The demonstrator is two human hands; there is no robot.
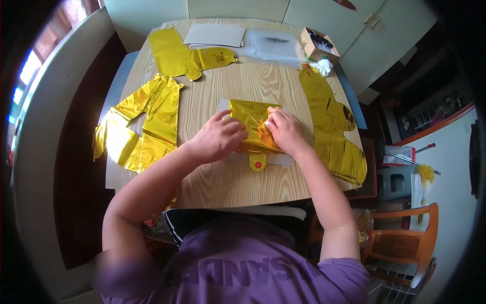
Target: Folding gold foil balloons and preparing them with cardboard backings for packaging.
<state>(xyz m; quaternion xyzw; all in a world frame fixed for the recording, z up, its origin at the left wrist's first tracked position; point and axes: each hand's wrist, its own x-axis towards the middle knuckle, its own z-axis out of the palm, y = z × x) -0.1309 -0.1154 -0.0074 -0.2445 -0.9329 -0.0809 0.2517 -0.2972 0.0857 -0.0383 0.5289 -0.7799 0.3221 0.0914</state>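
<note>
A folded gold foil balloon point(248, 114) lies flat over a pale card sheet point(279, 160) at the middle of the table. Its round-ended tab point(257, 162), marked with a red dot, sticks out toward me. My right hand point(288, 130) is closed around a small white thing point(269, 123), perhaps a wad of tissue, pressed down on the balloon's right part. At the balloon's left edge is my left hand point(218, 138), its fingers loosely bent and partly apart, with nothing visible in them; whether they touch the foil is hard to tell.
Flat gold foil balloons lie at the left point(159, 111), far left point(172, 53) and right point(329, 121). Along the back are white card sheets point(215, 35), clear plastic bags point(273, 48), a small wooden box point(320, 44) and crumpled tissue point(322, 66). A wooden chair point(400, 243) stands at right.
</note>
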